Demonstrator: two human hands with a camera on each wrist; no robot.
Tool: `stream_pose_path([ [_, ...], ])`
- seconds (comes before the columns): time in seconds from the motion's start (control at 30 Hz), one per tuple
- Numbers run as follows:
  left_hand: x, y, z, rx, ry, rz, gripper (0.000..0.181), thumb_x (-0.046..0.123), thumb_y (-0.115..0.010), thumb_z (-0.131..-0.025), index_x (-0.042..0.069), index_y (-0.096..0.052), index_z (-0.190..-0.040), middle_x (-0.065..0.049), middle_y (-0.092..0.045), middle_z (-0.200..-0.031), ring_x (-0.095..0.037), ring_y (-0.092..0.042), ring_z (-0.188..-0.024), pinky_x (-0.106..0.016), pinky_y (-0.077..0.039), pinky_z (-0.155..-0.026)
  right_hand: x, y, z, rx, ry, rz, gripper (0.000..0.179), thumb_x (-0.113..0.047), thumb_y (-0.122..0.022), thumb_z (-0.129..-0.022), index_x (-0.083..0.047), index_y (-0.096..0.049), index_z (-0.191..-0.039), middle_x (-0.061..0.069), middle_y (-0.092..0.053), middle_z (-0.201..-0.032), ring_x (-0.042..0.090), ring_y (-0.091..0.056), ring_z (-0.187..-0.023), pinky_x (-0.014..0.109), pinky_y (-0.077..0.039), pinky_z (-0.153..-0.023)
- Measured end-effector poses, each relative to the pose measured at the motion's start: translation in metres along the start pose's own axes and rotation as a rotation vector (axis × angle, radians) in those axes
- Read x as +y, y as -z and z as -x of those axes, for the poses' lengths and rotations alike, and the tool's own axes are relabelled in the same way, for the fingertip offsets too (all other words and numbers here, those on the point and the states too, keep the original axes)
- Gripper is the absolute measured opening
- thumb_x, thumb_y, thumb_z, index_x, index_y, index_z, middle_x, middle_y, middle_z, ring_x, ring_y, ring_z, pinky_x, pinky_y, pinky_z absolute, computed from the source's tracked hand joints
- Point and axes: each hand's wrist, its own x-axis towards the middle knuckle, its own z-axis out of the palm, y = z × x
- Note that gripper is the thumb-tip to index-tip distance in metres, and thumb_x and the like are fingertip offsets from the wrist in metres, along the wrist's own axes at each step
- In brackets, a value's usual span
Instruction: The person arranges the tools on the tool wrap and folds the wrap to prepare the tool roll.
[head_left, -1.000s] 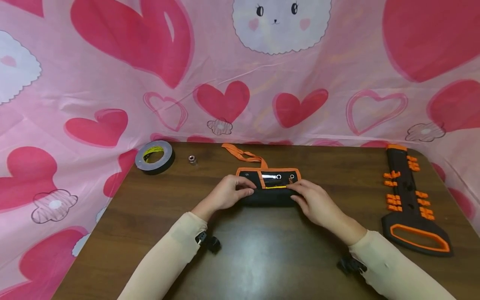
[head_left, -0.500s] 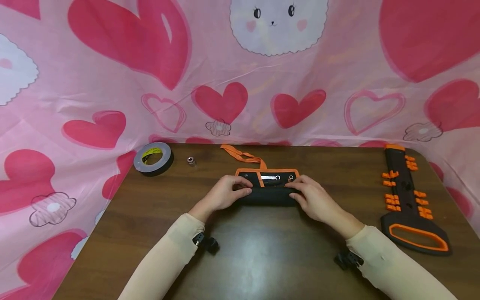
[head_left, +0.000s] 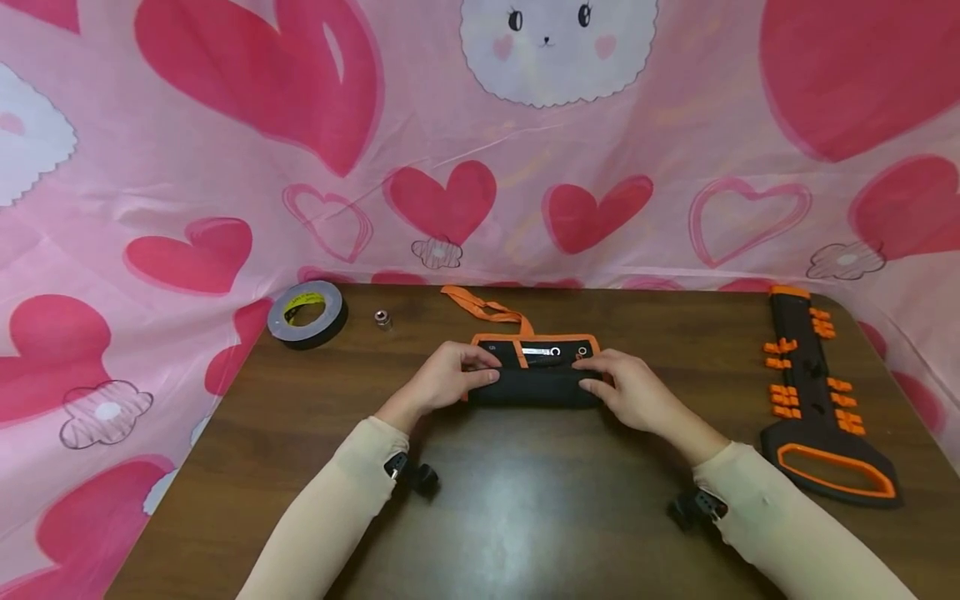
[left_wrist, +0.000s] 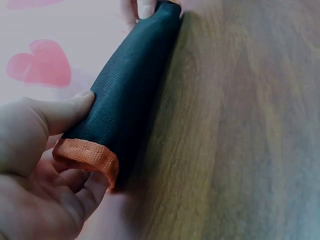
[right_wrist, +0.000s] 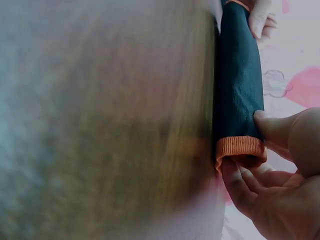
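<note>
A black fabric tool roll [head_left: 536, 387] with orange trim lies partly rolled at the middle of the table. Its flat far part shows a clear pocket [head_left: 540, 353] and small metal rings. My left hand [head_left: 448, 377] grips the left end of the rolled part; in the left wrist view the thumb presses on top and the fingers curl at the orange-edged opening [left_wrist: 87, 152]. At the other end my right hand [head_left: 630, 387] holds the roll likewise, thumb on the black cloth and fingers at the orange edge [right_wrist: 241, 147]. What lies inside the roll is hidden.
An orange strap [head_left: 487, 310] trails from the roll's far edge. Back left are a tape roll [head_left: 307, 315] and a small metal socket [head_left: 383, 319]. To the right lies a black holder with orange clips [head_left: 813, 367] and a looped handle. Heart-printed cloth [head_left: 442, 200] hangs behind.
The rolled part has turned slightly away from me, covering more of the flat part. A yellow strip at the pocket's lower edge has gone out of sight. Both hands keep their hold.
</note>
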Motion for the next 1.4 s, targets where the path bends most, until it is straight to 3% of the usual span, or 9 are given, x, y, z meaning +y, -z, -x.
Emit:
stream_pose_path([
  [0.13, 0.001, -0.001, -0.004, 0.034, 0.041, 0.044, 0.019, 0.015, -0.077, -0.101, 0.007, -0.083, -0.117, -0.01, -0.082, -0.105, -0.015, -0.073, -0.094, -0.03, -0.059, -0.082, 0.005, 0.003, -0.004, -0.017, -0.026, -0.042, 0.031, -0.011, -0.077, -0.1, -0.005, -0.078, -0.13, 0.015, -0.077, -0.117, 0.023, -0.062, -0.091, 0.042, -0.053, -0.085],
  [0.37, 0.001, -0.002, -0.012, 0.092, 0.106, 0.15, 0.017, 0.014, -0.076, -0.101, 0.003, -0.081, -0.115, -0.013, -0.081, -0.109, -0.016, -0.075, -0.096, -0.029, -0.061, -0.084, 0.009, 0.009, -0.011, -0.09, -0.135, -0.176, 0.036, -0.015, -0.072, -0.105, -0.002, -0.073, -0.138, 0.008, -0.065, -0.081, 0.017, -0.056, -0.059, 0.031, -0.047, -0.064],
  [0.57, 0.001, -0.002, -0.016, 0.143, 0.07, 0.08, 0.015, 0.018, -0.078, -0.101, 0.006, -0.08, -0.108, -0.009, -0.079, -0.099, -0.014, -0.065, -0.083, -0.026, -0.052, -0.07, 0.01, 0.011, -0.017, -0.124, -0.22, -0.235, 0.036, -0.016, -0.068, -0.107, -0.001, -0.071, -0.14, 0.023, -0.073, -0.118, 0.02, -0.063, -0.064, 0.034, -0.052, -0.067],
  [0.7, -0.004, 0.004, -0.011, 0.102, 0.032, -0.028, 0.023, 0.027, -0.076, -0.103, 0.01, -0.08, -0.118, -0.009, -0.077, -0.105, -0.022, -0.064, -0.084, -0.033, -0.054, -0.073, 0.009, 0.01, -0.019, -0.133, -0.259, -0.25, 0.037, -0.017, -0.067, -0.107, -0.002, -0.071, -0.14, 0.023, -0.072, -0.119, 0.021, -0.062, -0.065, 0.035, -0.051, -0.066],
  [0.8, -0.007, 0.012, -0.005, 0.029, 0.027, -0.075, 0.036, 0.032, -0.078, -0.102, 0.015, -0.077, -0.133, -0.009, -0.074, -0.13, -0.027, -0.068, -0.114, -0.045, -0.059, -0.099, 0.008, 0.011, -0.022, -0.136, -0.265, -0.242, 0.036, -0.02, -0.067, -0.108, -0.003, -0.072, -0.14, 0.021, -0.071, -0.12, 0.023, -0.063, -0.078, 0.035, -0.05, -0.074],
  [0.9, -0.008, 0.02, 0.001, -0.069, 0.034, -0.107, 0.057, 0.034, -0.084, -0.097, 0.021, -0.066, -0.149, -0.012, -0.062, -0.153, -0.033, -0.059, -0.139, -0.057, -0.048, -0.118, 0.007, 0.013, -0.023, -0.142, -0.269, -0.241, 0.036, -0.022, -0.068, -0.107, -0.004, -0.073, -0.139, 0.023, -0.071, -0.128, 0.03, -0.063, -0.097, 0.044, -0.052, -0.089],
  [1.0, -0.008, 0.024, 0.004, -0.133, 0.008, -0.161, 0.071, 0.032, -0.086, -0.095, 0.024, -0.055, -0.159, -0.012, -0.055, -0.16, -0.034, -0.055, -0.141, -0.058, -0.045, -0.122, 0.006, 0.016, -0.025, -0.152, -0.287, -0.26, 0.037, -0.024, -0.069, -0.107, -0.003, -0.073, -0.138, 0.026, -0.069, -0.137, 0.037, -0.06, -0.113, 0.055, -0.05, -0.102],
  [1.27, -0.015, 0.024, 0.003, -0.07, -0.03, -0.19, 0.06, 0.03, -0.082, -0.098, 0.016, -0.055, -0.149, -0.011, -0.062, -0.149, -0.028, -0.06, -0.134, -0.054, -0.049, -0.119, 0.008, 0.015, -0.032, -0.152, -0.348, -0.384, 0.035, -0.02, -0.067, -0.108, 0.004, -0.068, -0.133, 0.02, -0.07, -0.117, 0.028, -0.059, -0.096, 0.034, -0.049, -0.077],
  [1.4, -0.017, 0.024, 0.0, -0.041, -0.035, -0.176, 0.053, 0.035, -0.082, -0.098, 0.016, -0.063, -0.144, -0.011, -0.067, -0.143, -0.028, -0.063, -0.126, -0.052, -0.052, -0.113, 0.009, 0.015, -0.035, -0.148, -0.383, -0.402, 0.034, -0.021, -0.066, -0.109, 0.006, -0.068, -0.13, 0.019, -0.07, -0.116, 0.027, -0.058, -0.1, 0.032, -0.05, -0.079],
])
